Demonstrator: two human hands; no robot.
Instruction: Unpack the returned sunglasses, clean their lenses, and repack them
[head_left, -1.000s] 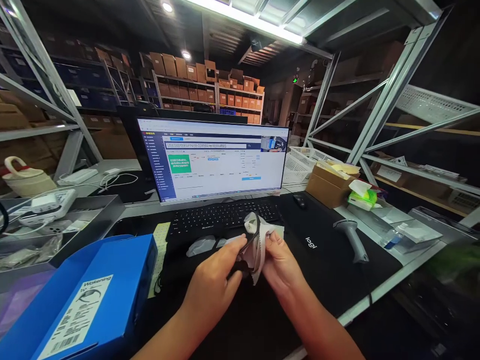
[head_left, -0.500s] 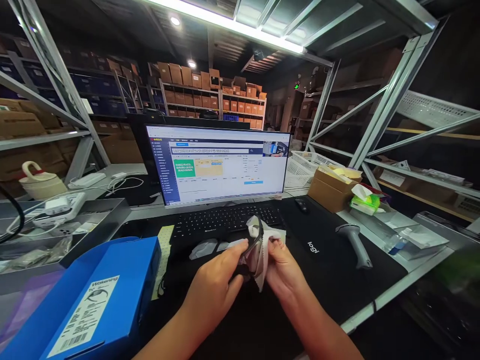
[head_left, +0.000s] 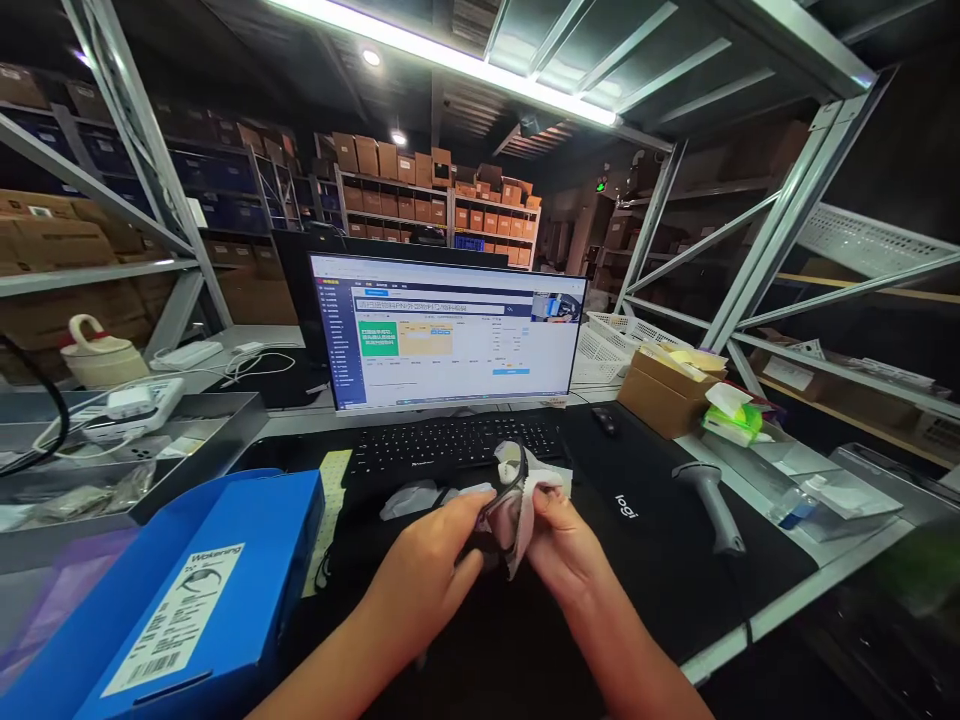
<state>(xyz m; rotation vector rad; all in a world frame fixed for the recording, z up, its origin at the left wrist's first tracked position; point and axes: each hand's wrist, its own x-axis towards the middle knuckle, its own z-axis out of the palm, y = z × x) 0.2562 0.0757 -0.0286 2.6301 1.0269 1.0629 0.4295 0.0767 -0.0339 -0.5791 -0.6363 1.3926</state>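
Observation:
Above the black desk mat [head_left: 660, 540] my left hand [head_left: 427, 560] pinches a pair of black-framed glasses [head_left: 512, 478] by the frame. My right hand [head_left: 562, 545] is closed on a pale grey cloth [head_left: 521, 515] wrapped over one lens of the glasses. Both hands hover just in front of the black keyboard [head_left: 450, 445]. A plastic-wrapped item [head_left: 409, 497] lies on the mat just left of my hands.
A lit monitor [head_left: 450, 330] stands behind the keyboard. A blue labelled box [head_left: 187, 600] sits at the near left beside a metal tray [head_left: 150, 440] of cables. A barcode scanner [head_left: 712, 500], cardboard box [head_left: 660, 385], black mouse [head_left: 604, 420] and white basket [head_left: 607, 340] are to the right. Shelving stands all around.
My hands stay together on the glasses and cloth, with the cloth bunched closer around the lens. The camera has shifted slightly, so the scene sits a little further right and lower.

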